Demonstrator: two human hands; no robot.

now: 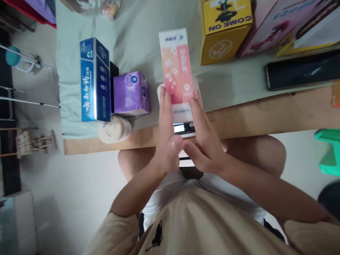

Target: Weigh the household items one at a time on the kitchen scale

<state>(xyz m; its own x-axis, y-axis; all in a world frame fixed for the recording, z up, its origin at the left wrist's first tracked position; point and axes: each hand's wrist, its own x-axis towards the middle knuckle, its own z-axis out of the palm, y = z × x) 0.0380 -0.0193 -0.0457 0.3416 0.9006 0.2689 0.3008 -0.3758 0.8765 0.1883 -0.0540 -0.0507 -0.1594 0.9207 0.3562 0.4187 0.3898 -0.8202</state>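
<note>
A long pink and white carton lies lengthwise away from me, over a white digital scale whose lit display shows below the carton's near end. My left hand has its fingers stretched along the carton's left edge. Along the right edge run the fingers of my right hand, so the carton is held between both hands. The two thumbs point toward each other near the display. Most of the scale is hidden by the carton and hands, and I cannot tell whether the carton rests fully on it.
To the left stand a blue toothpaste box, a purple tissue pack and a white lidded jar. A yellow box and a dark phone-like slab are on the right. The wooden table edge runs before me; a green stool stands beyond.
</note>
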